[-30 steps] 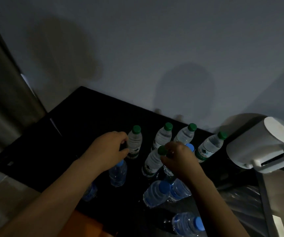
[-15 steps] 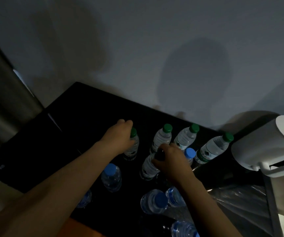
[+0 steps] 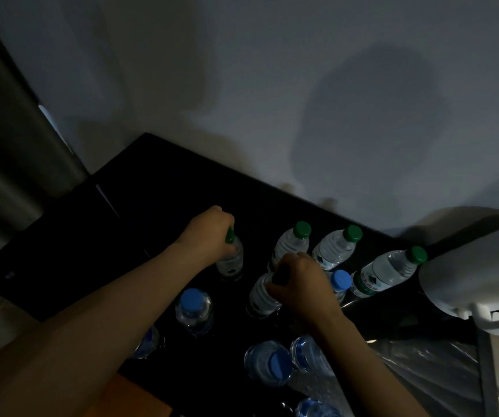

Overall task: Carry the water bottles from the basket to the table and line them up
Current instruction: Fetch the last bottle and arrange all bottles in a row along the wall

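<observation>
Left hand (image 3: 209, 233): gone from beside to curled over end bottle (image 3: 232, 261), 9 o'clock of green row (image 3: 337, 251) | right hand (image 3: 301, 285): grips front bottle (image 3: 261, 300), 5 o'clock of end bottle | both on table (image 3: 158, 188) | lining-up likely underway.

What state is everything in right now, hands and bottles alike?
left hand, grips the neck of the leftmost green-capped bottle.
right hand, grips the top of the nearer bottle.
three back green-capped bottles, upright, capped.
blue-capped bottle near the left forearm, upright, capped.
</observation>
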